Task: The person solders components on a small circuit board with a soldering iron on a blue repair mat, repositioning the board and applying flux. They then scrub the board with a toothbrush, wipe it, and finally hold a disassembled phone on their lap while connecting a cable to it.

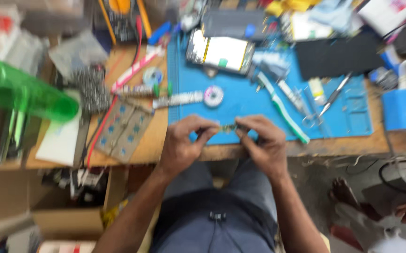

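Nearest us, our lap in grey-blue trousers sits below our two hands. Our left hand and right hand meet at the front edge of the surface, both pinching a small metallic part between thumb and fingertips; blur hides what it is. It hovers over the near edge of the blue mat. Beyond lie a green-and-white toothbrush, tweezers, an opened phone, and at far left a green bottle.
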`<action>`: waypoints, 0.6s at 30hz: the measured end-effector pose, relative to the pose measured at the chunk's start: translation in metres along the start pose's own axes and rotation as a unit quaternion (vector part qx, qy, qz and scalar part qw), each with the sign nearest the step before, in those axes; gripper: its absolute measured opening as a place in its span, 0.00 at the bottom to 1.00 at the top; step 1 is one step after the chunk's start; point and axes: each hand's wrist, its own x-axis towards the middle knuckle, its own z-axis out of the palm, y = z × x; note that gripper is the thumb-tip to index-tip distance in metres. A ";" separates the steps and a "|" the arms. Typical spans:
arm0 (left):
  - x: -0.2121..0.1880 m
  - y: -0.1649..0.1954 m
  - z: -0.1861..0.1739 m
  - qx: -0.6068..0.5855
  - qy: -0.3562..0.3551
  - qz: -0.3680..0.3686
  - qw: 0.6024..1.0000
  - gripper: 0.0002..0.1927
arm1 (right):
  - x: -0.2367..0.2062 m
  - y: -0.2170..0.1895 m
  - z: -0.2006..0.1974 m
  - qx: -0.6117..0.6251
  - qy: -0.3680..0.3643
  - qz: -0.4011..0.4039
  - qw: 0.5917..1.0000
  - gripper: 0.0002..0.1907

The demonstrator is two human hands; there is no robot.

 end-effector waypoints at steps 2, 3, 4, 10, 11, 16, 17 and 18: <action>0.000 0.004 0.003 -0.002 0.019 0.038 0.999 0.07 | -0.005 -0.002 0.005 0.083 0.027 0.058 0.994 0.23; -0.003 0.006 0.005 -0.006 0.029 0.049 0.998 0.08 | -0.010 -0.003 0.009 0.135 0.049 0.127 0.982 0.27; -0.006 0.007 0.010 -0.011 0.033 0.051 0.998 0.08 | -0.015 -0.004 0.013 0.186 0.071 0.193 0.961 0.31; -0.020 0.009 0.013 -0.038 0.038 0.025 0.998 0.07 | -0.035 -0.001 0.008 0.167 0.213 0.142 0.952 0.19; -0.021 0.009 0.007 -0.057 0.045 0.000 0.997 0.06 | -0.035 -0.004 0.002 0.224 0.222 0.127 0.940 0.20; -0.025 0.015 -0.004 -0.064 0.081 0.028 0.994 0.06 | -0.044 -0.074 -0.027 0.303 0.176 0.060 0.935 0.29; -0.026 0.016 -0.002 -0.065 0.077 0.051 0.994 0.04 | -0.051 -0.096 -0.032 0.305 0.144 0.014 0.941 0.31; -0.027 0.016 0.001 -0.067 0.069 0.071 0.993 0.03 | -0.057 -0.117 -0.037 0.306 0.114 -0.028 0.945 0.32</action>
